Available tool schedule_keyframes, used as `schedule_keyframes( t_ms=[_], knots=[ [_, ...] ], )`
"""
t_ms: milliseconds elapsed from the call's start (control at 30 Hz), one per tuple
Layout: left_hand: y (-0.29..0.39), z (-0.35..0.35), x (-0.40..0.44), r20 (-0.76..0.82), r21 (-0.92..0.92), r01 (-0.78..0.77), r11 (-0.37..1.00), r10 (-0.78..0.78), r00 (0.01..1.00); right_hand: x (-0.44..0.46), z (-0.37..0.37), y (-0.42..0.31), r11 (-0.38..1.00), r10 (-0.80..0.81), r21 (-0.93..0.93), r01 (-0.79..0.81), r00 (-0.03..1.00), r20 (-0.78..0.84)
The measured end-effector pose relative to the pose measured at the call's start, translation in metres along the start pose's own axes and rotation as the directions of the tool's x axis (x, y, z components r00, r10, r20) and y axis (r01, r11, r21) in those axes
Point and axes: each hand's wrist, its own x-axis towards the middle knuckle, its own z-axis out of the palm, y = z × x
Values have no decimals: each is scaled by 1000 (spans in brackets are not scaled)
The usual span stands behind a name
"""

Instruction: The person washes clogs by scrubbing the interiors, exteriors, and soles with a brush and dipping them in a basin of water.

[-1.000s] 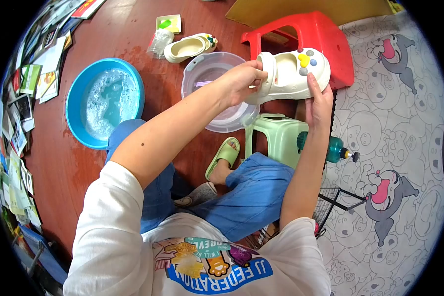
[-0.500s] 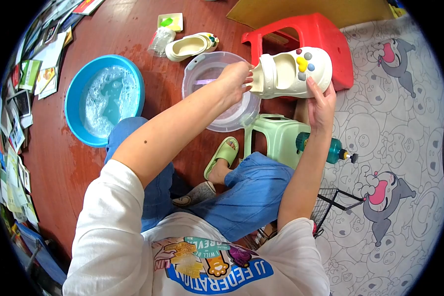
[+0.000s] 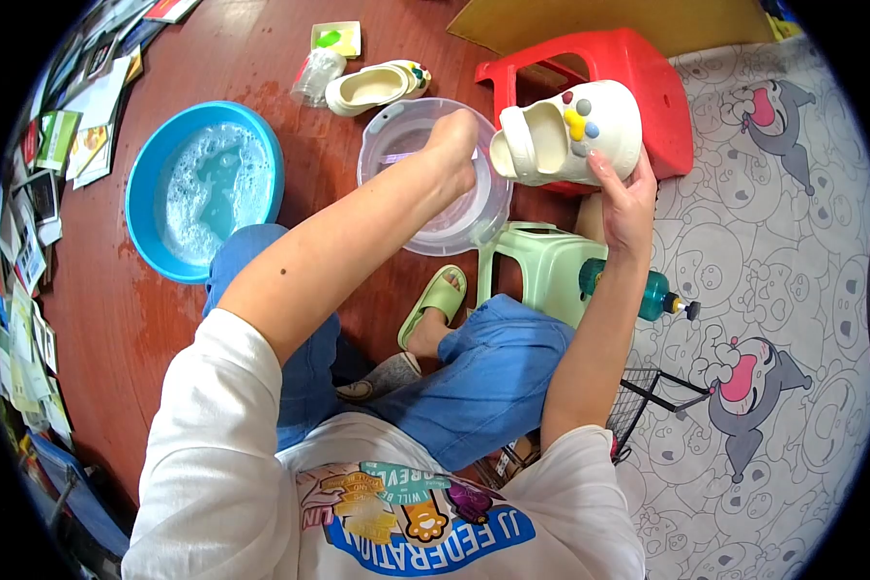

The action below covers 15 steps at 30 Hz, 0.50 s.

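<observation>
1. Right hand [image 3: 628,211]: grip closed on the toe end of a cream clog [image 3: 616,111], thumb on its upper, heel strap toward the left hand. Clog is held up in front of a red plastic stool [image 3: 665,106]; contact with the stool cannot be determined. Red, grey, yellow and blue charms are fitted to the upper.
2. Left hand [image 3: 450,157]: apart from the clog, over a clear plastic tub [image 3: 367,179]. Fingers are curled out of sight; whether they grasp anything cannot be determined.
3. Second cream clog [image 3: 367,87]: on the reddish-brown floor [image 3: 101,338], beside the tub, next to clear crumpled plastic [image 3: 317,77] and a small pale tray [image 3: 350,48] holding a bright green item.
4. Blue basin [image 3: 136,193]: left of the tub, containing sudsy water.
5. Light green stool [image 3: 548,266]: below the red stool in view, near a teal bottle [image 3: 653,294] with a black tip.
6. Writing: white T-shirt [image 3: 232,416] reads "FEDERATION" on a blue band, upside down in view, with "LIN" and a partial "OREVE" above the band. Print on the books and papers [image 3: 53,232] at far left is too small to read.
</observation>
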Motion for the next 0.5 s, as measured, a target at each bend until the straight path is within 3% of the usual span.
schedule_keyframes(
  t_ms=[233, 500],
  knots=[
    [-4, -6, 12, 83, 145, -27, 989, 15, 996, 1, 7, -3, 995, -24, -96, 31, 997, 73],
    [-2, -9, 18, 143, 160, -18, 987, -5, 990, 1, 20, -4, 984, -27, -171, 54, 988, 154]
  ],
)
